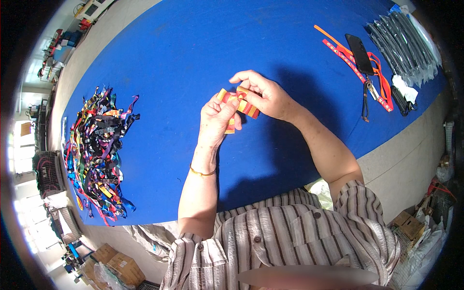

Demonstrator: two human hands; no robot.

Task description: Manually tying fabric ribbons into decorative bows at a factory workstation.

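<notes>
Ribbon (238,107), red-and-yellow striped, pinched between both hands, left hand (220,115) and right hand (265,96).

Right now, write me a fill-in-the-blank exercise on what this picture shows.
1. Both hands hold a folded strap striped red and ____.
2. The table is covered in ____ cloth.
3. The heap of colourful straps lies to the person's ____.
4. A thin gold bracelet sits on the ____ wrist.

Missing words: yellow; blue; left; left
</notes>
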